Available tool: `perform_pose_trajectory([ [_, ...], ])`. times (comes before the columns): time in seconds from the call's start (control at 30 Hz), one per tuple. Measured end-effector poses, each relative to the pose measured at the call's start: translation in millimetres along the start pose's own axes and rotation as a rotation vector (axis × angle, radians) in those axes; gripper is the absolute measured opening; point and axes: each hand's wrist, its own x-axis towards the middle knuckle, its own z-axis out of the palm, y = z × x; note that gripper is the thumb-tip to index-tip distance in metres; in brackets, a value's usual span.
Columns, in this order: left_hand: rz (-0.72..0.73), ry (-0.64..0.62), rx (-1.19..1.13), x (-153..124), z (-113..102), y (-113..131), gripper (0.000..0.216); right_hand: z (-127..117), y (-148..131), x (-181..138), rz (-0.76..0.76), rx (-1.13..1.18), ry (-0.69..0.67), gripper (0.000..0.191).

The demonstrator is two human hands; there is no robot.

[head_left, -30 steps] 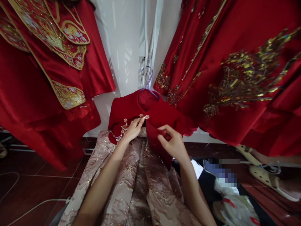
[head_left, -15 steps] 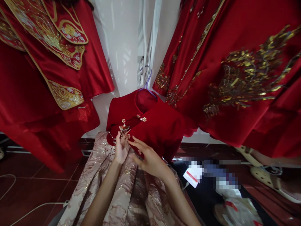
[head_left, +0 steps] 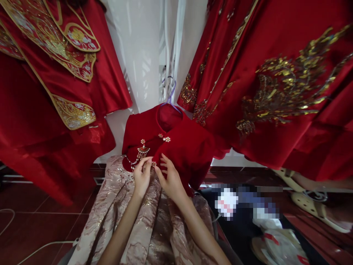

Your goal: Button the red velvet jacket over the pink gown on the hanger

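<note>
A red jacket (head_left: 187, 147) hangs on a purple hanger (head_left: 171, 97), its front dotted with beaded fastenings. My left hand (head_left: 142, 181) is closed, thumb and forefinger pinched on the jacket's front beside a small beaded button (head_left: 153, 164). Exactly which bit of cloth or trim sits between those fingertips is hidden. On the other side of the button, my right hand (head_left: 171, 182) has its fingers apart, the thumb tip close to it. A fan-shaped beaded pendant (head_left: 143, 150) with tassels lies just above my left fingers. Below the jacket spreads a pale pink brocade skirt (head_left: 140, 228).
Red embroidered garments hang on the left (head_left: 74, 84) and on the right (head_left: 264, 140), flanking a white wall (head_left: 138, 55). At the lower right, a black surface (head_left: 234, 235) bears a blurred-out device and plastic-wrapped items (head_left: 284, 244). A white cable (head_left: 46, 243) crosses the floor tiles.
My left hand's fingers have come together at the jacket front. The right hand has turned more upright, its thumb now nearer the beaded button. The view has shifted slightly.
</note>
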Motion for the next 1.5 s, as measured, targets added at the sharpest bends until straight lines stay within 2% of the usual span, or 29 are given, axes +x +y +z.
perform_pose_trajectory([
  [0.13,0.107,-0.097,0.034,-3.2,4.7,5.3,0.021,1.4,1.6,0.7,0.038,-0.052,-0.011,0.047],
  [0.33,0.196,-0.058,0.111,-1.2,5.2,7.6,0.016,-3.2,0.7,4.6,0.115,-0.064,0.008,0.037],
  [0.4,0.220,-0.048,0.163,4.1,1.7,6.6,0.021,-5.6,0.2,6.1,0.123,-0.046,0.018,0.035],
  [0.5,0.239,0.062,0.210,19.3,-3.5,-1.4,0.037,-9.1,-2.3,7.4,0.133,0.000,0.045,0.032],
  [0.6,0.227,0.127,0.154,38.5,-4.8,-14.6,0.042,-10.3,-5.7,7.4,0.145,0.038,0.058,0.031],
  [0.73,0.196,0.105,0.120,55.2,0.1,-26.2,0.044,-10.1,-6.1,8.9,0.168,0.080,0.073,0.029],
  [0.9,0.121,0.174,0.094,57.4,5.5,-29.9,0.036,-15.9,-2.7,16.5,0.176,0.140,0.097,0.020],
  [1.07,0.058,0.126,-0.064,55.7,7.2,-28.7,0.037,-19.5,-2.2,26.0,0.143,0.149,0.069,0.017],
  [1.27,0.024,0.122,-0.139,57.4,10.0,-23.7,0.035,-6.9,7.5,61.6,0.108,0.247,0.020,0.022],
  [1.4,-0.045,0.159,-0.194,60.8,12.8,-21.7,0.033,6.4,13.6,90.2,0.140,0.355,0.077,0.024],
  [1.5,-0.078,0.181,-0.230,62.5,13.7,-20.5,0.030,16.5,16.2,100.1,0.122,0.343,0.105,0.022],
])
